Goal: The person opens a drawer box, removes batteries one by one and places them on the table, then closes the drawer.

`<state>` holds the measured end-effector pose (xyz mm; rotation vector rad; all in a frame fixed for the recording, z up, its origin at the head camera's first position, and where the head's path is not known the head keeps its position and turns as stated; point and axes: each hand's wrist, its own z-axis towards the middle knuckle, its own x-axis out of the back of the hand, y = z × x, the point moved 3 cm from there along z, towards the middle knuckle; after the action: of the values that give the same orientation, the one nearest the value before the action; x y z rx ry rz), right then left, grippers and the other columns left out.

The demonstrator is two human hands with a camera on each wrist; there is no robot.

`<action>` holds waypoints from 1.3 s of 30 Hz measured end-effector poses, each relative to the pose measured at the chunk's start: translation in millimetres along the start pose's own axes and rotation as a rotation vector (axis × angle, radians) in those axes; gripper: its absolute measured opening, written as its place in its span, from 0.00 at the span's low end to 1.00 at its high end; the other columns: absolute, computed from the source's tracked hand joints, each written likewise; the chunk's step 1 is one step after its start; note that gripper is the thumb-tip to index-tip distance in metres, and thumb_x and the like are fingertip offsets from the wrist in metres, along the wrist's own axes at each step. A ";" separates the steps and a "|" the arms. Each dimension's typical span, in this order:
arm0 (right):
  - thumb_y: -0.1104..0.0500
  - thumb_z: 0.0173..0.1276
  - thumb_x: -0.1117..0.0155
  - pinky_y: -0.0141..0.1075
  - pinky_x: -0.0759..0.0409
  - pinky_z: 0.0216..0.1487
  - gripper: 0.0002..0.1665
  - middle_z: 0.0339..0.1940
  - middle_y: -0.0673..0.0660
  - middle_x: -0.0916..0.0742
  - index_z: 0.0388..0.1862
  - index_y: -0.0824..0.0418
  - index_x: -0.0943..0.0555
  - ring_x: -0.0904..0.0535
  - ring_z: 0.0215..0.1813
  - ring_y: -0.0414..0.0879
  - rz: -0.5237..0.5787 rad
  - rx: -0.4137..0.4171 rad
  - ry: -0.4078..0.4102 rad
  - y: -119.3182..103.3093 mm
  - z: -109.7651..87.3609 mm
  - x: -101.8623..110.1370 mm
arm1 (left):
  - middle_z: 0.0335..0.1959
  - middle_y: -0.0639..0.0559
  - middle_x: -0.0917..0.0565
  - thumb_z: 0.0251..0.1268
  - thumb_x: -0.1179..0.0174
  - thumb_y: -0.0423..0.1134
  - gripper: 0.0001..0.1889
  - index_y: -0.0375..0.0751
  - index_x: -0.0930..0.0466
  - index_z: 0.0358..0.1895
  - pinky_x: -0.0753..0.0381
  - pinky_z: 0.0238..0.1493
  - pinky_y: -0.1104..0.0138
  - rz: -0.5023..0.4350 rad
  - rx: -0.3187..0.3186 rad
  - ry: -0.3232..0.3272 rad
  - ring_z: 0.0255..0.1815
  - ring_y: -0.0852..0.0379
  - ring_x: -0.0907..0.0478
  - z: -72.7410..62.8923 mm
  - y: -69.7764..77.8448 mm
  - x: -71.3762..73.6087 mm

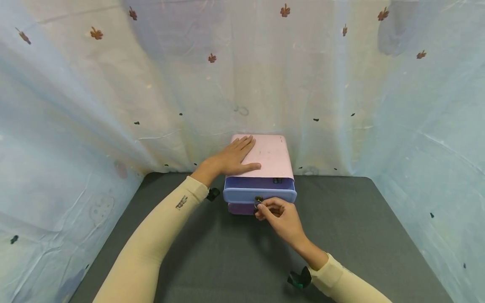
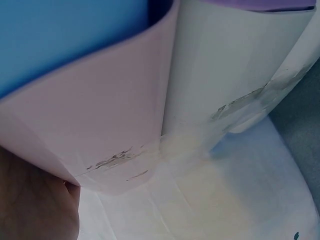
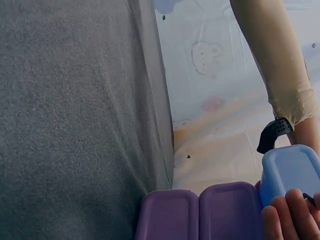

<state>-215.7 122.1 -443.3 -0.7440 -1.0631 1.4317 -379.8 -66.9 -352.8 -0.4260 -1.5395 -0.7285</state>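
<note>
A small drawer unit with a pink top stands at the back of the table. Its blue drawer is pulled part way out, and a dark gap shows behind the drawer front. My left hand lies flat on the pink top with fingers spread. In front, my right hand pinches the small ring pull of the blue drawer between thumb and finger. Purple drawers sit below the blue one, closed. The left wrist view shows the pink side wall and part of my left palm.
The table has a dark grey cover. A pale patterned curtain hangs right behind the unit and along both sides. Black straps hang at both wrists below cream sleeves.
</note>
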 end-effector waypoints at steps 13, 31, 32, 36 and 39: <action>0.63 0.79 0.31 0.42 0.07 0.42 0.06 0.34 0.60 0.07 0.41 0.65 0.12 0.07 0.36 0.52 -0.016 0.033 -0.008 -0.8 -9.5 -0.8 | 0.91 0.46 0.65 0.79 0.55 0.74 0.54 0.42 0.66 0.90 0.71 0.89 0.55 -0.014 0.004 -0.001 0.91 0.50 0.71 -1.6 0.7 2.6; 0.63 0.79 0.31 0.42 0.07 0.41 0.06 0.32 0.59 0.07 0.42 0.67 0.12 0.08 0.35 0.52 -0.010 0.022 -0.005 -4.1 -23.7 -3.1 | 0.91 0.47 0.66 0.78 0.57 0.76 0.55 0.43 0.67 0.90 0.72 0.88 0.56 -0.001 0.011 -0.007 0.91 0.50 0.72 -0.8 -1.4 -0.1; 0.63 0.79 0.31 0.42 0.07 0.41 0.06 0.32 0.60 0.07 0.42 0.67 0.12 0.08 0.35 0.52 -0.011 0.023 -0.004 -4.6 -24.3 -3.0 | 0.91 0.47 0.66 0.78 0.56 0.76 0.55 0.43 0.67 0.90 0.72 0.88 0.56 -0.003 0.011 -0.007 0.91 0.50 0.72 -0.9 -1.2 0.1; 0.64 0.79 0.31 0.42 0.08 0.40 0.08 0.31 0.60 0.07 0.41 0.70 0.13 0.08 0.35 0.52 -0.014 0.035 -0.003 -6.5 -26.8 -3.3 | 0.91 0.47 0.66 0.79 0.56 0.75 0.54 0.43 0.67 0.90 0.73 0.88 0.56 -0.001 0.010 -0.005 0.90 0.50 0.72 -0.9 -0.9 0.4; 0.64 0.78 0.31 0.42 0.08 0.40 0.08 0.31 0.60 0.07 0.41 0.70 0.13 0.08 0.34 0.52 -0.013 0.036 -0.001 -6.9 -28.8 -3.6 | 0.91 0.47 0.66 0.78 0.58 0.76 0.55 0.44 0.68 0.90 0.73 0.88 0.56 0.011 0.011 -0.008 0.90 0.50 0.73 -0.2 -1.7 -0.4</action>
<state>-186.4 123.7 -448.7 -0.7094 -1.0382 1.4370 -380.7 -68.2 -353.6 -0.4297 -1.5464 -0.7103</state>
